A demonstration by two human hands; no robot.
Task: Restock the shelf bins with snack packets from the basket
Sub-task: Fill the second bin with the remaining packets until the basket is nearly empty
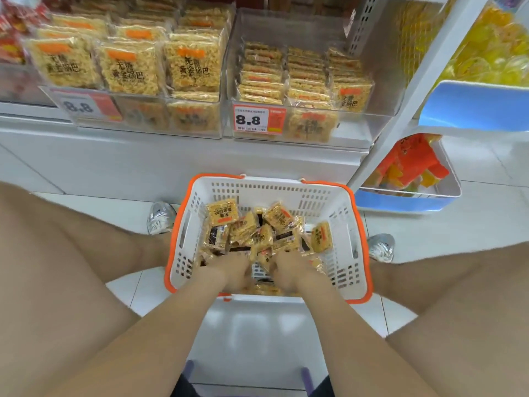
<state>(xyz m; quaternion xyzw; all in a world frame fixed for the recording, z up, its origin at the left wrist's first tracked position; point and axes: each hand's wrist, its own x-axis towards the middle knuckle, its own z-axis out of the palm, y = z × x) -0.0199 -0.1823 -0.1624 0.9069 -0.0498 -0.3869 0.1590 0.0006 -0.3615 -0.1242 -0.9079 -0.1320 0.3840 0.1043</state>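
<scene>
Snack packets [252, 233] lie heaped in the orange-rimmed basket [286, 196] on the floor below the shelf bins [355, 127]. Your left hand [229, 272] and right hand [287, 272] dig side by side among them by the near edge. I cannot tell whether either grips one.

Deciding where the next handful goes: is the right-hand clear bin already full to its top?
No, the right-hand clear bin holds packets only low down, its upper back wall bare.
</scene>
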